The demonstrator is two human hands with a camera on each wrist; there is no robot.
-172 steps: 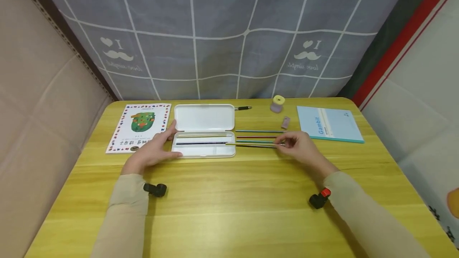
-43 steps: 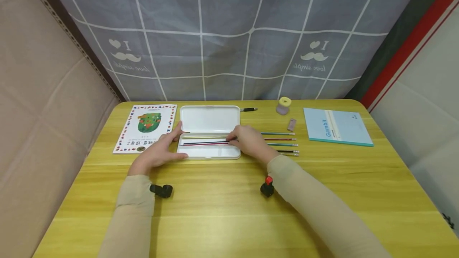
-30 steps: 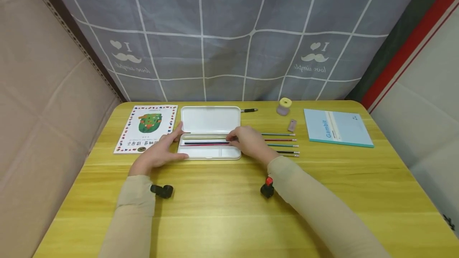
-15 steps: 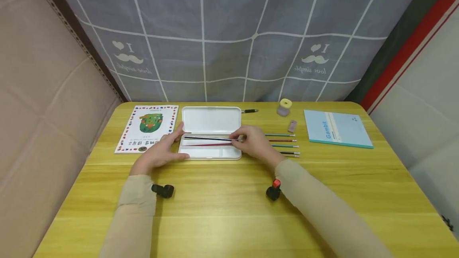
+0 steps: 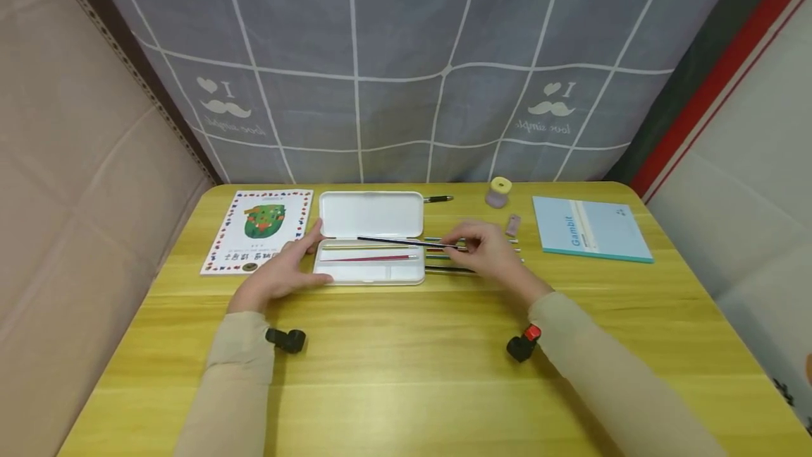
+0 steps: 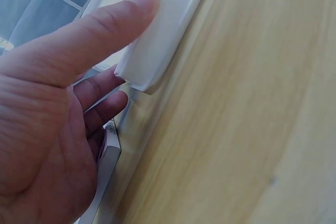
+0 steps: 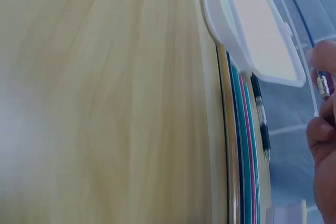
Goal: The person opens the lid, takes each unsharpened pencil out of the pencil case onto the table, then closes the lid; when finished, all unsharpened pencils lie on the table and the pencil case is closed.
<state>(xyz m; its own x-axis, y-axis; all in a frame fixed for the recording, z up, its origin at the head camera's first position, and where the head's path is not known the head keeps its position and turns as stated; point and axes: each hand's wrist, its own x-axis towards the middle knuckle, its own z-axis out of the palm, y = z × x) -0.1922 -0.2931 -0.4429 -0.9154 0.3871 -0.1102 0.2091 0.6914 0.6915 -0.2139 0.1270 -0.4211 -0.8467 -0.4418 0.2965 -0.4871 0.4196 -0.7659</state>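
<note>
Head view alone: tip (image 5: pixel 361 238) of held pencil (image 5: pixel 406 242)

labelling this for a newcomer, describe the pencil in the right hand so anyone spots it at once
On the wooden table, find the open white case. Just to its right, the right hand pinches a slim dark pencil slanting over the case. Unlike the other pencils lying in the case and beside it, this one is held clear of the table.

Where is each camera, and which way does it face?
Head: on the head, facing forward and down at the table; left hand and right hand show.
Left wrist: worn there, facing the white case; left hand large.
Right wrist: worn there, facing table and pencils; right hand at right edge.
Both wrist views share the case.
</note>
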